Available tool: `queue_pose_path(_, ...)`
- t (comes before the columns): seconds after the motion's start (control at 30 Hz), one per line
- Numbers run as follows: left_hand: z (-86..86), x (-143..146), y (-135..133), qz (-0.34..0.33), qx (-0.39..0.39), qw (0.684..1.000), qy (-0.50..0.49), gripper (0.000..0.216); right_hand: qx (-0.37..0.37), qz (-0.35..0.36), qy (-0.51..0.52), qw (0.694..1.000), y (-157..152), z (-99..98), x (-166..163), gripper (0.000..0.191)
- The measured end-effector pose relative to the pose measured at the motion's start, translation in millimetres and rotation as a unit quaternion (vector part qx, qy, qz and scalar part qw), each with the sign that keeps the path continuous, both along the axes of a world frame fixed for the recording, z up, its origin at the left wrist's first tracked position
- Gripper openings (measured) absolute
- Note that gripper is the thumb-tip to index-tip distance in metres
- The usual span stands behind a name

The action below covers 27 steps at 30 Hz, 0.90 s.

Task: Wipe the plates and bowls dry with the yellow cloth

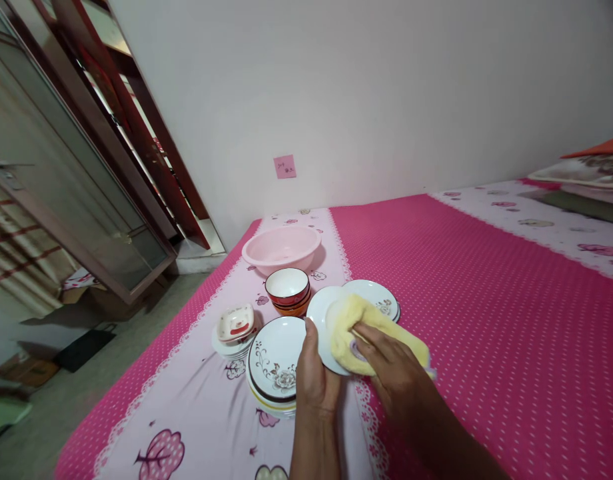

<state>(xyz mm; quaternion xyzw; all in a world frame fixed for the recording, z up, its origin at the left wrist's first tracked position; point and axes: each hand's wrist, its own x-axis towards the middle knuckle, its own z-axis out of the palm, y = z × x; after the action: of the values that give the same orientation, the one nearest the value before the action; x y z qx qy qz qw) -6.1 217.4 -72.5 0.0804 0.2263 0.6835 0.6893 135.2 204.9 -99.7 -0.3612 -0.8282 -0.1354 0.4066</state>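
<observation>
My left hand [314,373] grips the near edge of a white plate [320,319], holding it tilted above the bed. My right hand [386,370] presses a yellow cloth [356,320] against that plate's face, fingers closed on the cloth. Behind the held plate another white plate with a floral rim [381,297] lies on the bed. Just left of my left hand is a stack of flower-patterned plates [274,357].
A pink basin [281,248] stands at the bed's far end. In front of it are stacked red and orange bowls [287,291] and a small square dish [235,323] on white saucers. Pink dotted bedding [486,320] spreads right; pillows [586,177] lie far right.
</observation>
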Motion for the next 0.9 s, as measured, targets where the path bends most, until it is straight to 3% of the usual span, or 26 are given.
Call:
queue_pose_path(0.27,3.4,2,-6,-0.086,-0.033,0.995,-0.025,0.059,-0.007,0.076,0.005,0.997,-10,15.0,-7,0.04)
queue_pose_path(0.5,7.6,10,-8,-0.083,-0.023,0.995,-0.053,0.048,-0.012,0.05,0.009,0.999,-11,16.7,-5,0.043)
queue_pose_path(0.7,-4.4,18,-7,-0.125,0.052,0.991,-0.021,0.051,-0.009,0.021,0.057,0.998,-2,6.8,0,0.047)
queue_pose_path(0.9,-11.6,21,-4,-0.115,0.063,0.991,0.013,0.048,-0.008,-0.012,0.057,0.998,5,0.6,8,0.046)
